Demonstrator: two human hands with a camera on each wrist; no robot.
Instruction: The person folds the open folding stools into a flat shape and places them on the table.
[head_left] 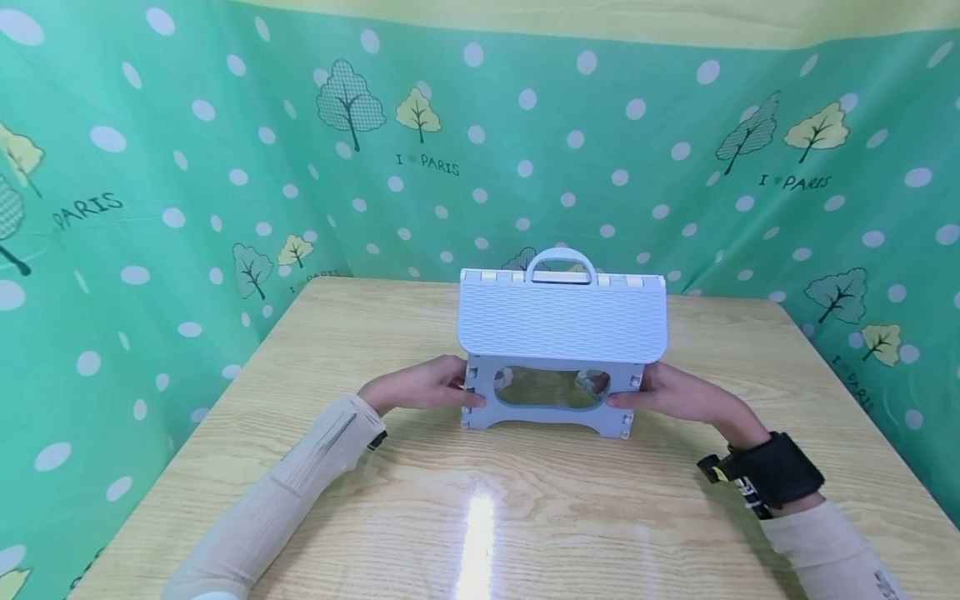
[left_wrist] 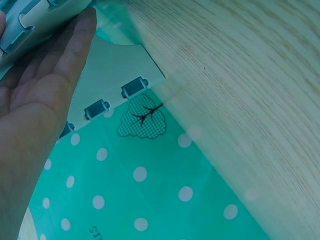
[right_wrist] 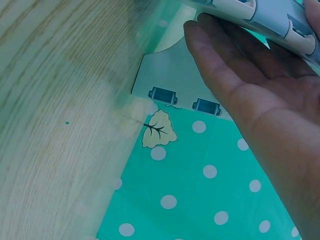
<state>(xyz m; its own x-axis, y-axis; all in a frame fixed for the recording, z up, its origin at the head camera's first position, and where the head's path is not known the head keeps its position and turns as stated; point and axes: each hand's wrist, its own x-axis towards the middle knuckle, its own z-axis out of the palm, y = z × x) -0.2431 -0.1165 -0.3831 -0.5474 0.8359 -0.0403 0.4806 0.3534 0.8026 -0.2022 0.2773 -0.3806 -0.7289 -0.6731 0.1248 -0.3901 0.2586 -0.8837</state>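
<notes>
A pale blue folding step stool (head_left: 561,318) stands on the table in the head view, its textured top tilted toward me and a loop handle (head_left: 561,252) rising at the upper edge. My left hand (head_left: 426,387) grips the left side of its front leg panel (head_left: 551,414), thumb in front. On the opposite side my right hand (head_left: 681,395) holds the same panel, thumb also on its face. Both wrist views show the fingers reaching behind that panel, beside another leg panel (left_wrist: 112,62) with hinge slots. Some fingertips are hidden by the stool in the head view.
The wood-grain table (head_left: 420,500) extends around the stool, with a bright light reflection in front. A green dotted curtain (head_left: 465,150) printed with trees hangs behind and along both sides. A black strap (head_left: 780,471) with a small device circles the right wrist.
</notes>
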